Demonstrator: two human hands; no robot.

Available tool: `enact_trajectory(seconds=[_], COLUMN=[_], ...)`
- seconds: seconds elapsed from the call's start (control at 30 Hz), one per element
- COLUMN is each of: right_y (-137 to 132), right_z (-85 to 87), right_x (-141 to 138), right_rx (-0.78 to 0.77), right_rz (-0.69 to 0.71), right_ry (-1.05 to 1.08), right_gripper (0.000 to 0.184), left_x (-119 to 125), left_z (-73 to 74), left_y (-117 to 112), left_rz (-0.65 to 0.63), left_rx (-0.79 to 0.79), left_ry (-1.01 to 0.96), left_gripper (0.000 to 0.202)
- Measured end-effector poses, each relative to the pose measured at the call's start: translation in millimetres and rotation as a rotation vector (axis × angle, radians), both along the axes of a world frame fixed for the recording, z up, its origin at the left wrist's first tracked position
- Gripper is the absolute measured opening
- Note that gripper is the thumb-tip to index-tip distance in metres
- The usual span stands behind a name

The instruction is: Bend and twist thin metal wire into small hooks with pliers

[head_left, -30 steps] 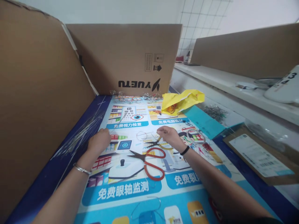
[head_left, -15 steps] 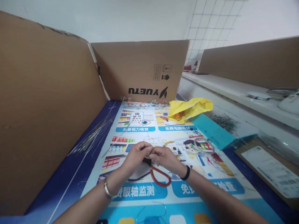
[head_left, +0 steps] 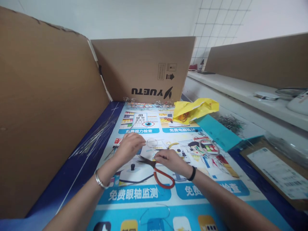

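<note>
My left hand [head_left: 131, 147] hovers over the printed mat beside thin straight wires [head_left: 115, 149], its fingers loosely extended to the right. Nothing shows clearly in it. My right hand [head_left: 171, 160] is closed in a pinch, just above the scissors; whatever its fingertips hold is too small or hidden to make out. Scissors [head_left: 164, 179] with red-orange handles and dark blades lie on the mat, tips pointing left. A thin wire ring [head_left: 152, 143] is on the mat between and beyond my hands. Behind my right hand lies a curved yellow handle [head_left: 173, 145].
A bundle of long wires [head_left: 92, 139] lies left. Tangled wire pieces [head_left: 149, 105] line the back cardboard panel [head_left: 144, 64]. On the right are a yellow bag [head_left: 196, 109], a wire coil [head_left: 209, 148], a wire pile [head_left: 228, 124] and a labelled box [head_left: 276, 173]. Loose wire [head_left: 156, 215] lies in front.
My hands, which were together above the scissors, have parted. The left has moved left and away from me; the right stays nearly in place. The scissors' blades are now uncovered.
</note>
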State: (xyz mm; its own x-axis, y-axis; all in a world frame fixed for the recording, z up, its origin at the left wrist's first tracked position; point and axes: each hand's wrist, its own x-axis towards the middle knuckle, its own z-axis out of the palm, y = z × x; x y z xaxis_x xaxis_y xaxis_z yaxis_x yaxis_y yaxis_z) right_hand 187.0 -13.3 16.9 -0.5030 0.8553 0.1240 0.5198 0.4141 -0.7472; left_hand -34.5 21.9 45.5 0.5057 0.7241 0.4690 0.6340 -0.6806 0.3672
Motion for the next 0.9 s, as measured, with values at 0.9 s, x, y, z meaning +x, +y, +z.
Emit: enact_trajectory(seconds=[0.9], right_y=[9], right_z=[51.9], right_x=[34], right_rx=[0.273], right_rz=[-0.223], right_ry=[-0.654], right_gripper=[0.027], left_x=[31], left_z=[9.3], left_y=[7], left_rz=[0.113], left_rx=[0.132], left_ry=[0.539], left_gripper=[0.016])
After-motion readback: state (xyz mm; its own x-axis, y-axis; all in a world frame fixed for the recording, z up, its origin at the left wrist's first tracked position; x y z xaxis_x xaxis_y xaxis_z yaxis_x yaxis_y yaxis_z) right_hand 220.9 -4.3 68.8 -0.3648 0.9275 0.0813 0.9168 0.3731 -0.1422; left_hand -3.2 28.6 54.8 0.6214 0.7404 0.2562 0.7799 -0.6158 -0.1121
